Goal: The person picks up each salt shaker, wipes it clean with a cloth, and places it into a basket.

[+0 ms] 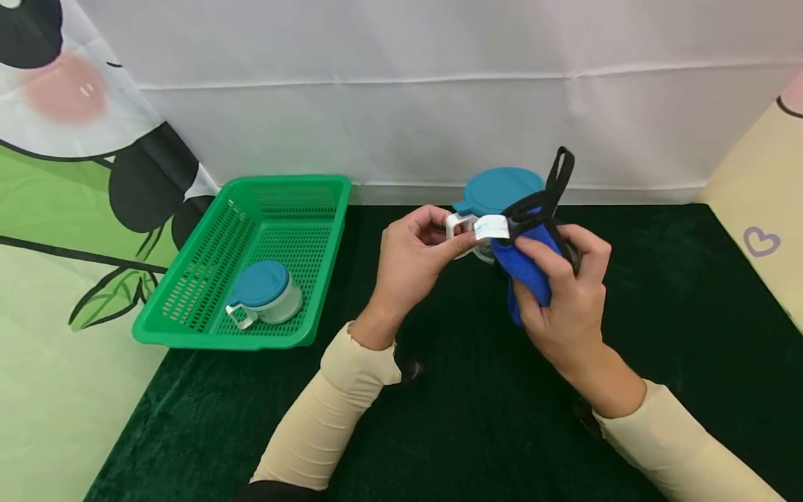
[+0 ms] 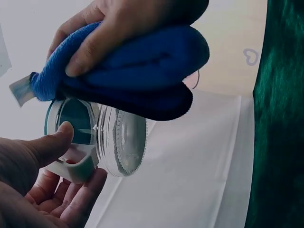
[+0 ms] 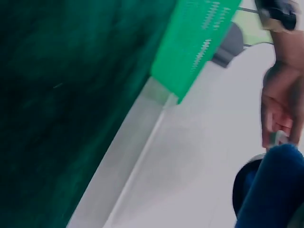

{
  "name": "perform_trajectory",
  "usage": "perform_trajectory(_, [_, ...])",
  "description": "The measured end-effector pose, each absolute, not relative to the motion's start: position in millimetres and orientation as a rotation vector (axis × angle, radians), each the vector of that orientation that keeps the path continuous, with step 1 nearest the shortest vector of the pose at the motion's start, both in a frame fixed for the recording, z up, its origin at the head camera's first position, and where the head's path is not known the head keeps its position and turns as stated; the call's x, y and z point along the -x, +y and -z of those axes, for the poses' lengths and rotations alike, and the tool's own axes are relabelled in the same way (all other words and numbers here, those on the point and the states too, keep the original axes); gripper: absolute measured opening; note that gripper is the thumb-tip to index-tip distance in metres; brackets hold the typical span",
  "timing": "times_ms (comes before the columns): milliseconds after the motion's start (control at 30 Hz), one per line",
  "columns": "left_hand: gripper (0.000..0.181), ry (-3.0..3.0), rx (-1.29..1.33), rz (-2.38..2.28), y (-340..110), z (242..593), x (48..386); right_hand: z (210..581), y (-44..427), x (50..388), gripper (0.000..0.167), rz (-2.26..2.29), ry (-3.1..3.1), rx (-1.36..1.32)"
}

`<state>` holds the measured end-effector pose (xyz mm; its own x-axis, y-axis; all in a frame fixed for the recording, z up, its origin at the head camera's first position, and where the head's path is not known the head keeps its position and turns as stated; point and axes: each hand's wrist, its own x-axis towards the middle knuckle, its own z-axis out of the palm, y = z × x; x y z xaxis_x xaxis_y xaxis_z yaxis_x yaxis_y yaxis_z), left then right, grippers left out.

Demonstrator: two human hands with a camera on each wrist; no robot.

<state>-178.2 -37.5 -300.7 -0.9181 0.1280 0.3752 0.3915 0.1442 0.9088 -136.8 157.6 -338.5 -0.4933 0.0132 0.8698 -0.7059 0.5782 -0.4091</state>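
Observation:
My left hand (image 1: 408, 261) grips the white handle (image 1: 460, 223) of a clear seasoning jar with a blue lid (image 1: 505, 189), held up off the table. In the left wrist view the jar (image 2: 130, 142) lies tilted on its side, its ridged base facing right. A folded blue cloth (image 1: 527, 268) with black trim, a black loop and a white tag (image 1: 491, 227) is in my right hand (image 1: 564, 296), which holds it against the jar. The cloth hides much of the jar's body. In the right wrist view the cloth (image 3: 273, 185) covers the lower right corner.
To the left, a green plastic basket (image 1: 288, 180) with slotted walls holds a similar blue-lidded jar (image 1: 280, 308) with a white handle. A dark green cloth (image 1: 477, 418) covers the table. White sheeting (image 1: 408, 132) hangs behind, and printed panels stand at both sides.

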Motion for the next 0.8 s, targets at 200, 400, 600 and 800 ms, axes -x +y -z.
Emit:
perform_trajectory(200, [0.013,-2.245,0.498,1.803,-36,300,176,346,158,141,0.023,-0.823,-1.888,-0.577])
perform_trajectory(400, [0.021,-2.241,0.548,1.843,-43,300,177,324,169,153,0.037,-1.334,-1.834,-0.499])
perform_trajectory(600, [0.02,-2.221,0.63,1.889,-48,300,180,303,201,165,0.039,-1.826,-1.995,-0.498])
perform_trajectory(800, [0.018,-2.227,0.763,1.886,-50,298,180,302,238,186,0.043,-2.314,-2.258,-0.592])
